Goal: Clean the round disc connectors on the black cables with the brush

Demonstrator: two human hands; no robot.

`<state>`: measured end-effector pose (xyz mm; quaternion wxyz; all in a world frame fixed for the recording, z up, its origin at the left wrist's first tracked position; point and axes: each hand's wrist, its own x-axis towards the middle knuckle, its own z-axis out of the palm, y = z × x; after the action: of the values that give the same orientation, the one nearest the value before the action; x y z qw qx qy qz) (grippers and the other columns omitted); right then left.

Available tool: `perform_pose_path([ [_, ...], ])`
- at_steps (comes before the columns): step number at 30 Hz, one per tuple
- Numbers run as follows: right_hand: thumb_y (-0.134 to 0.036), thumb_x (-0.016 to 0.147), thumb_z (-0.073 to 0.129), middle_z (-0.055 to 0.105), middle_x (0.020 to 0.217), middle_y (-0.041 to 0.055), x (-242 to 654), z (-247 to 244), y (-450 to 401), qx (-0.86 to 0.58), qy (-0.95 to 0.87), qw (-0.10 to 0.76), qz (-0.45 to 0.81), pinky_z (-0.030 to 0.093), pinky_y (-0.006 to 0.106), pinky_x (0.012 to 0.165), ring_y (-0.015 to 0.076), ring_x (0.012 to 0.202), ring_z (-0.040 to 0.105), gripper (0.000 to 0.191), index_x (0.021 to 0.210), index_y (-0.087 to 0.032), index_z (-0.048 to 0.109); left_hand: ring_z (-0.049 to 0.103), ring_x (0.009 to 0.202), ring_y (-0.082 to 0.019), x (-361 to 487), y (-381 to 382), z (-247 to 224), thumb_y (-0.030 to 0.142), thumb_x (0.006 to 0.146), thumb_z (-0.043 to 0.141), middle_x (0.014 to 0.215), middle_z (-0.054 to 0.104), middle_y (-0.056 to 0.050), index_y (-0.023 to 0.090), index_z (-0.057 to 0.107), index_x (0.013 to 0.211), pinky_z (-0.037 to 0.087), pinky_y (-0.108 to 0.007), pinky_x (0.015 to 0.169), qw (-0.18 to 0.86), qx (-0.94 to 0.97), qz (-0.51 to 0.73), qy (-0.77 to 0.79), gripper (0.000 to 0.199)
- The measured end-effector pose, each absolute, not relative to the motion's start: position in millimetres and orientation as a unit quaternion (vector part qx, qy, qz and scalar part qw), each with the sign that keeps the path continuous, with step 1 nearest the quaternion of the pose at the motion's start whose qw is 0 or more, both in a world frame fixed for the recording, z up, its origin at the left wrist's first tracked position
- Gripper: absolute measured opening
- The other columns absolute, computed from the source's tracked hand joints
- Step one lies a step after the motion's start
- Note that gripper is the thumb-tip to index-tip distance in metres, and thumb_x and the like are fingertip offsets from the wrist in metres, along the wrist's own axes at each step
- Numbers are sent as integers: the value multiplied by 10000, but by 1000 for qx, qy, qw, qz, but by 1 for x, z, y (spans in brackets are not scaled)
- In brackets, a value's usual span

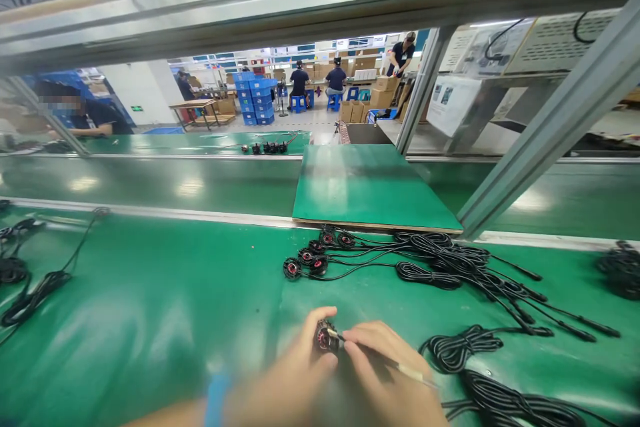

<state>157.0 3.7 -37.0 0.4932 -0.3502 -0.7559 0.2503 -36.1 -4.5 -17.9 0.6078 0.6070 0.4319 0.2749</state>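
My left hand (pixel 311 355), with a blue band (pixel 217 399) at the wrist, is closed round a small round black part with red windings (pixel 325 340), like a small motor. My right hand (pixel 387 363) is closed on a slim stick-like tool (pixel 406 369) with a pale tip. That tip reaches the face of the part, though blur hides whether it touches. Beyond my hands lie several similar round parts (pixel 306 255) with red centres, joined to black cables. To the right of my right hand is a coiled black cable (pixel 461 347).
Bundled cables (pixel 440 260) spread across the right of the green bench (pixel 200 307). More cables (pixel 43 290) lie at the far left. A raised green board (pixel 373 187) and slanted metal posts (pixel 555 113) stand ahead. Co-workers (pixel 336 77) sit and stand beyond; another person (pixel 93 113) is at left.
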Motion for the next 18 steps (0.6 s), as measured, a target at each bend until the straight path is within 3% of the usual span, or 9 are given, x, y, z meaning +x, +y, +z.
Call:
perform_pose_path([
  [3, -120, 934, 566, 682, 925, 2, 156, -34, 4, -331, -784, 480, 214, 514, 234, 748, 143, 823, 645, 230, 1106, -270, 592, 492, 1241, -291, -32, -5, -12, 284, 920, 476, 1317, 523, -180, 134, 260, 1410, 325, -473, 1095, 589, 610, 254, 464, 556],
  [9, -123, 937, 546, 685, 948, 27, 155, -33, 4, -313, -816, 451, 182, 509, 238, 749, 150, 851, 647, 206, 1107, -231, 590, 507, 1188, -274, -33, -6, -10, 261, 902, 472, 1256, 551, -170, 140, 331, 1294, 379, -431, 1035, 566, 632, 259, 462, 434],
  [13, -192, 969, 513, 675, 886, 13, 154, -30, 4, -371, -786, 422, 257, 489, 239, 719, 143, 791, 642, 125, 965, -226, 633, 534, 1095, -251, -31, -6, -5, 298, 898, 482, 1168, 581, -136, 158, 384, 1211, 401, -405, 988, 565, 641, 250, 454, 356],
  [18, -306, 986, 498, 684, 836, 9, 157, -9, 10, -433, -751, 336, 369, 454, 276, 758, 168, 807, 639, 275, 794, -222, 676, 538, 1091, -259, -26, -7, 7, 300, 875, 499, 1126, 610, -129, 172, 447, 1101, 389, -405, 983, 556, 661, 212, 456, 265],
])
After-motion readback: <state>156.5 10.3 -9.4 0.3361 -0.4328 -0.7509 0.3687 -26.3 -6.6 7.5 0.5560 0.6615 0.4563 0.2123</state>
